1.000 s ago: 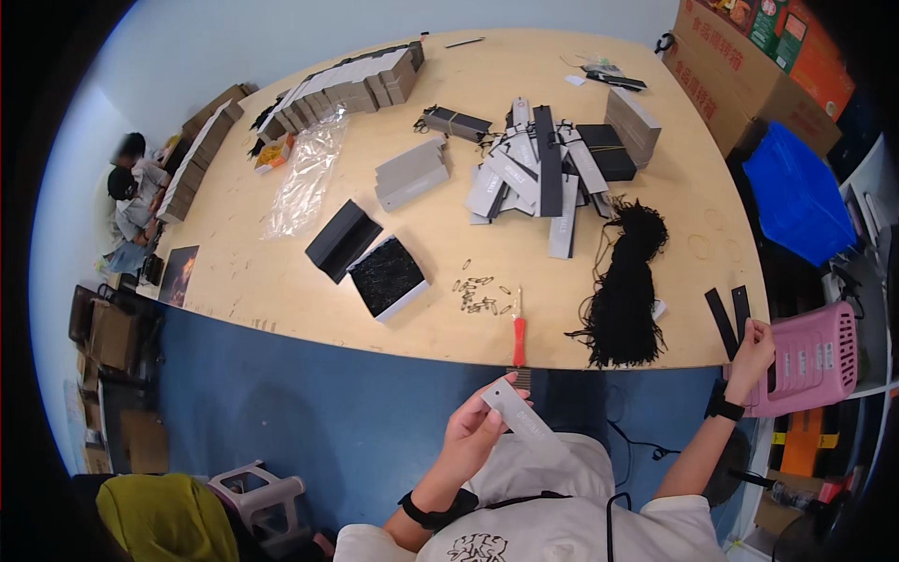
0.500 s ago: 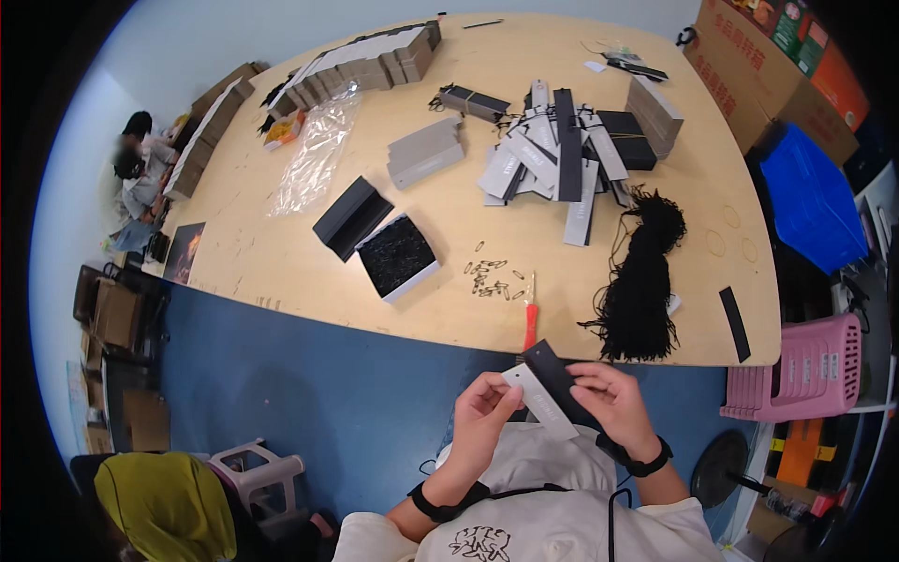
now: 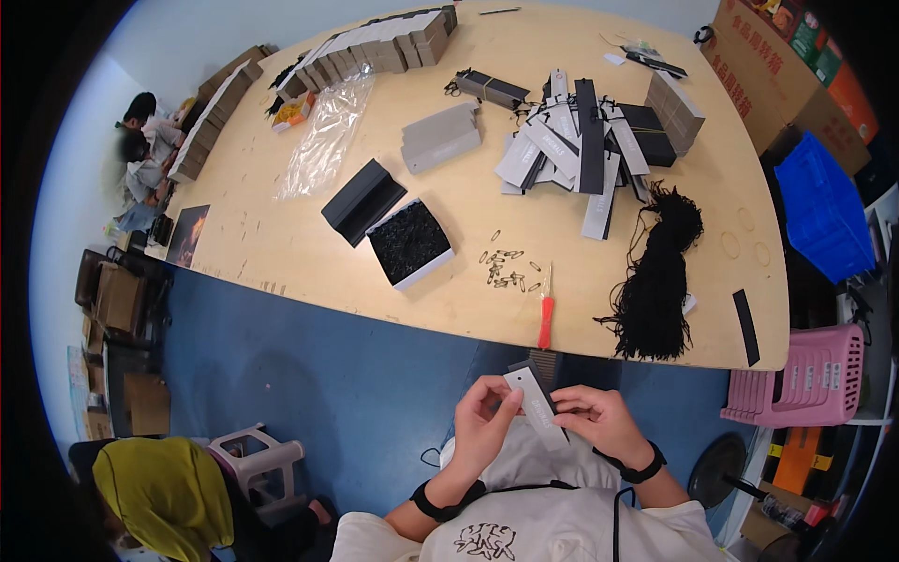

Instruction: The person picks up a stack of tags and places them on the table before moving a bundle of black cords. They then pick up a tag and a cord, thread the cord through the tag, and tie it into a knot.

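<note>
Over my lap, below the table's near edge, my left hand (image 3: 487, 412) pinches a grey hang tag (image 3: 537, 408) with a hole near its upper end. A black hang tag (image 3: 546, 374) lies behind it, mostly covered. My right hand (image 3: 604, 419) is closed on the right edges of the two tags. On the table ahead are a red-handled tool (image 3: 546, 323) with a thin tip, several small loose metal pins (image 3: 507, 272) and a bundle of black cords (image 3: 654, 290). A white-sided box (image 3: 428, 271) holds small black pieces, its black lid (image 3: 363, 201) beside it.
A heap of tags with black strings (image 3: 559, 140) sits farther back, near stacked grey cards (image 3: 441, 137). A black strip (image 3: 745, 328) lies at the right. Clear plastic (image 3: 328, 136), a pink basket (image 3: 819, 375), a blue crate (image 3: 824, 206) and a stool (image 3: 257, 454) surround me. Other people sit far left.
The black tag has slid behind the grey one, so the two now nearly line up. My right hand has moved left, closer to my left hand. The view has shifted slightly.
</note>
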`<state>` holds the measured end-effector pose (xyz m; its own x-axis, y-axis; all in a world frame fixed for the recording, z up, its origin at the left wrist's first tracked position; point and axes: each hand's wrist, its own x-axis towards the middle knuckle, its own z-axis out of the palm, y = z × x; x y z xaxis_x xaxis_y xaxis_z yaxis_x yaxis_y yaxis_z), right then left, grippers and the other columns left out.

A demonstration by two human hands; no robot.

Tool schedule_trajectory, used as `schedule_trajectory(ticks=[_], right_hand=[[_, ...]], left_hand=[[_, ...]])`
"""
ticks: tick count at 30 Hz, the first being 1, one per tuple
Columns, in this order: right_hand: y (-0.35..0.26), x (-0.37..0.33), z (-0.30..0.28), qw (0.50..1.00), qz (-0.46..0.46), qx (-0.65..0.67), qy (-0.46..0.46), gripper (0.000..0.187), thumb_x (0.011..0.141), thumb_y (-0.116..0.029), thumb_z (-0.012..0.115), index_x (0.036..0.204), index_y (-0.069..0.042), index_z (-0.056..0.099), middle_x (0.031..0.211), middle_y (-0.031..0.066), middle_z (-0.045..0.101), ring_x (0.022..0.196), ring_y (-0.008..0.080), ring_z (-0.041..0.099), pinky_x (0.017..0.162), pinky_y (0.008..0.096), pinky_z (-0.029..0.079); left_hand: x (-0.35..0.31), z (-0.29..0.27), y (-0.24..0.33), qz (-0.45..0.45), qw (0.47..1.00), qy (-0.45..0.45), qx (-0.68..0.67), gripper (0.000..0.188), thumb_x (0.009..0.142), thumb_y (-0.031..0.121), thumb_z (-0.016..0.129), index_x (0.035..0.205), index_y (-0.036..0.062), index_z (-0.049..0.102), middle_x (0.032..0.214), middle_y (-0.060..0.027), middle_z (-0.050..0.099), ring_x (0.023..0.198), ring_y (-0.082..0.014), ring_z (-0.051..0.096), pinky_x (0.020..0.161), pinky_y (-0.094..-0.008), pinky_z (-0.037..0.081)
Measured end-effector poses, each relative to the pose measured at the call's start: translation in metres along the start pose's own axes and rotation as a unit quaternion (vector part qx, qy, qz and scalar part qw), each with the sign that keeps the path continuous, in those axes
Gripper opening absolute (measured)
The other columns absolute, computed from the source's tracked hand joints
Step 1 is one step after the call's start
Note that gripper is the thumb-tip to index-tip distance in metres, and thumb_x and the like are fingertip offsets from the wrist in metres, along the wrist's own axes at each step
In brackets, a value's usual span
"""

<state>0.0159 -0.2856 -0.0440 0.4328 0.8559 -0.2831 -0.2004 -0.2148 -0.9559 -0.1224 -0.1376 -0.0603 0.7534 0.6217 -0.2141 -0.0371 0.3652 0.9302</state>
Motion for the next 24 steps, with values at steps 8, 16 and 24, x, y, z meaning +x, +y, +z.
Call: schedule_trajectory(ticks=[8, 16, 24], right_hand=[[0.019, -0.006, 0.006, 0.991, -0.018, -0.124, -0.044, 0.019, 0.086, -0.006, 0.071, 0.100, 0.003, 0.062, 0.083, 0.0102, 0.072, 0.075, 0.0143, 0.071, 0.070, 0.0252, 0.054], [0.060, -0.002, 0.002, 0.965, -0.149, -0.216, 0.008, 0.014, 0.087, -0.009, 0.069, 0.096, -0.001, 0.061, 0.079, 0.0146, 0.069, 0.072, 0.0266, 0.071, 0.061, 0.0310, 0.053], [0.070, 0.014, 0.003, 0.944, -0.204, -0.249, 0.070, 0.012, 0.086, -0.005, 0.068, 0.095, -0.001, 0.060, 0.079, 0.0155, 0.067, 0.067, 0.0304, 0.068, 0.058, 0.0344, 0.052]], left_hand=[[-0.018, -0.014, -0.026, 0.016, 0.989, 0.001, 0.149, 0.018, 0.091, 0.004, 0.067, 0.107, -0.0015, 0.059, 0.091, -0.0038, 0.063, 0.083, -0.0101, 0.061, 0.076, -0.0251, 0.053], [-0.006, -0.005, -0.021, 0.115, 0.940, -0.009, 0.322, 0.013, 0.088, 0.004, 0.069, 0.098, -0.0022, 0.064, 0.083, -0.0090, 0.064, 0.074, -0.0159, 0.066, 0.069, -0.0271, 0.052], [0.012, 0.003, -0.017, 0.182, 0.919, 0.011, 0.349, 0.006, 0.089, 0.003, 0.066, 0.089, -0.0020, 0.064, 0.081, -0.0128, 0.064, 0.072, -0.0236, 0.064, 0.065, -0.0296, 0.049]])
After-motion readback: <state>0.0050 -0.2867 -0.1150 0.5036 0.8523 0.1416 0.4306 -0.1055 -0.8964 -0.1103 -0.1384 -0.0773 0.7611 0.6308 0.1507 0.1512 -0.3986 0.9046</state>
